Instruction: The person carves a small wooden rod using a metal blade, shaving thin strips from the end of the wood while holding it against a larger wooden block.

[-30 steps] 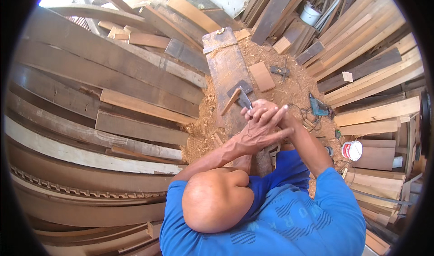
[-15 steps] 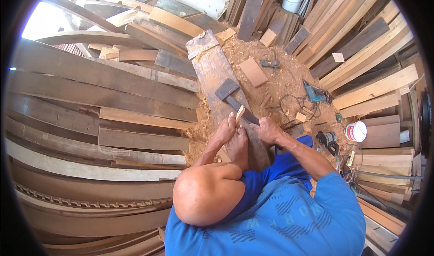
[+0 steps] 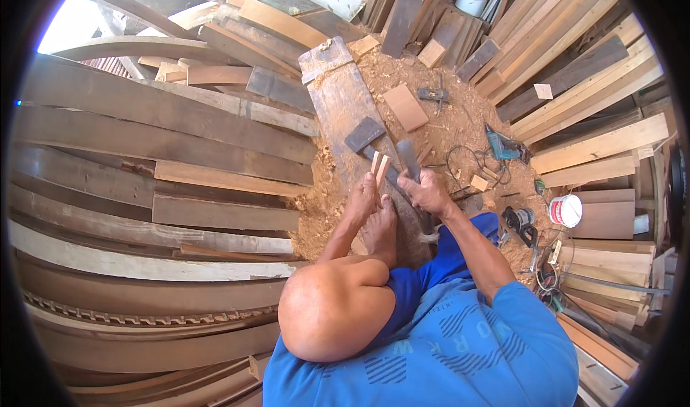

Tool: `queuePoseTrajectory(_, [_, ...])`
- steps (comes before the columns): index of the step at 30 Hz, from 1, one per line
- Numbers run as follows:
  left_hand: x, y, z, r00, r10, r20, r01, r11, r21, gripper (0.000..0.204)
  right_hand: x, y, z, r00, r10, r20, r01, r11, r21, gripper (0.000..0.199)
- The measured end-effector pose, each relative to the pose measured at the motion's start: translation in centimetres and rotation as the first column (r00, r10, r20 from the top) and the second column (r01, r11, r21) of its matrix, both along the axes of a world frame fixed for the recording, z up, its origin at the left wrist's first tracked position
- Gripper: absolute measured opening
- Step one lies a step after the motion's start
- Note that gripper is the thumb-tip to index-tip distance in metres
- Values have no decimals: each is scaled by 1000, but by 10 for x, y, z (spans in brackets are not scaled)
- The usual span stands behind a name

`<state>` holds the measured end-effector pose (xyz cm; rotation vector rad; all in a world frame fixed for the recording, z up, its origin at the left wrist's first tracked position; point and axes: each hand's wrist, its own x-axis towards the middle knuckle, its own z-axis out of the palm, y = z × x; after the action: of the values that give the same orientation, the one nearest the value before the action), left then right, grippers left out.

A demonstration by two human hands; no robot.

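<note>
The left hand (image 3: 361, 197) has its fingers closed around the near end of the pale wood (image 3: 382, 171), held over the plank (image 3: 336, 94) just beyond the foot (image 3: 379, 233), while the right hand (image 3: 428, 193) grasps a blurred grey tool (image 3: 408, 159). The wood looks light, stiff and hardly slippery, but its slim far end might split, so the near end seems the safer hold. The tool is probably heavier and rigid, best gripped firmly at its near end.

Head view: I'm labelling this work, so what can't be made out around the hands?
All in the head view:
Wood piece: lower end hidden by left fingers.
Grey tool: outline blurred; held end covered by right fingers.
Dark-headed tool: handle partly hidden behind the wood piece.
</note>
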<state>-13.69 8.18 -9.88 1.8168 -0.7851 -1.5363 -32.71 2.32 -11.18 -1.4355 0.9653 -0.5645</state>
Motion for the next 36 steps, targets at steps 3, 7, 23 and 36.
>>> queuePoseTrajectory(3, [-7,2,-1,999,-31,14,33,988,-148,40,14,-9,24,965,-115,237,38,951,308,19])
queuePoseTrajectory(7, [1,-3,-26,977,197,-83,-211,952,-224,35,17,-21,14,957,-121,264,54,967,248,19])
queuePoseTrajectory(23, [45,-18,-34,912,-19,409,116,970,-213,28,1,-56,40,985,8,171,-56,959,278,16])
queuePoseTrajectory(36, [79,32,-26,965,220,-145,-256,911,-322,23,95,-15,-11,688,176,-704,-355,928,-115,32])
